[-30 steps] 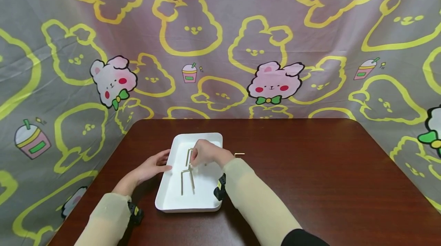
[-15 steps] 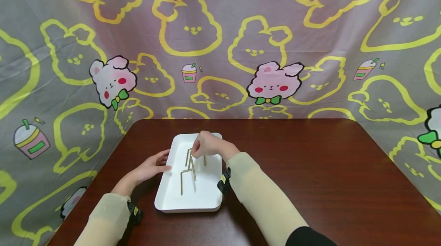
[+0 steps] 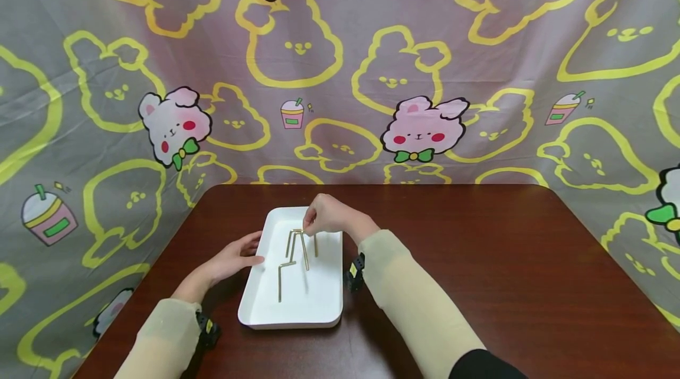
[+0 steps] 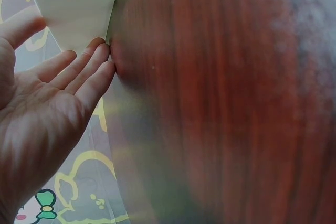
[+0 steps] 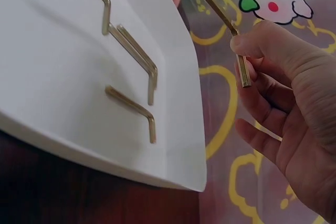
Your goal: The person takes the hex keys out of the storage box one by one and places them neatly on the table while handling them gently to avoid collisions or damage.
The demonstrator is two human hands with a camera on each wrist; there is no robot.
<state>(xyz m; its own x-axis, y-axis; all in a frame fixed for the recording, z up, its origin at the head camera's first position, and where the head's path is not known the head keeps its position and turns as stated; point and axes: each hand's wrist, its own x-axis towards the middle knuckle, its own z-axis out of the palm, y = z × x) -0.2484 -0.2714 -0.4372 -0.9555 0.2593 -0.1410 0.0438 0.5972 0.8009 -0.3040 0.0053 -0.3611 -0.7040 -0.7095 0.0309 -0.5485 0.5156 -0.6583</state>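
A brass-coloured L-shaped hex key (image 3: 305, 252) hangs over the tray, its short arm pinched between the thumb and fingers of my right hand (image 3: 326, 213). In the right wrist view this hex key (image 5: 212, 4) slants up past the fingertips, and the bent end shows beside the thumb. Below it, several similar hex keys lie in the white tray (image 3: 313, 311). One lone hex key (image 3: 280, 284) is nearest the front; the others sit farther back. My left hand (image 3: 229, 260) rests on the tray's left side with fingers extended, as the left wrist view also shows.
The tray stands on a dark brown wooden table (image 3: 478, 273), left of its middle. Behind and beside the table hangs a cartoon-printed cloth (image 3: 340, 72). Each wrist carries a small black camera (image 3: 355, 273).
My right hand has moved away from me and slightly right, carrying the pinched hex key over the tray from the other keys. My left hand stays at the tray's side.
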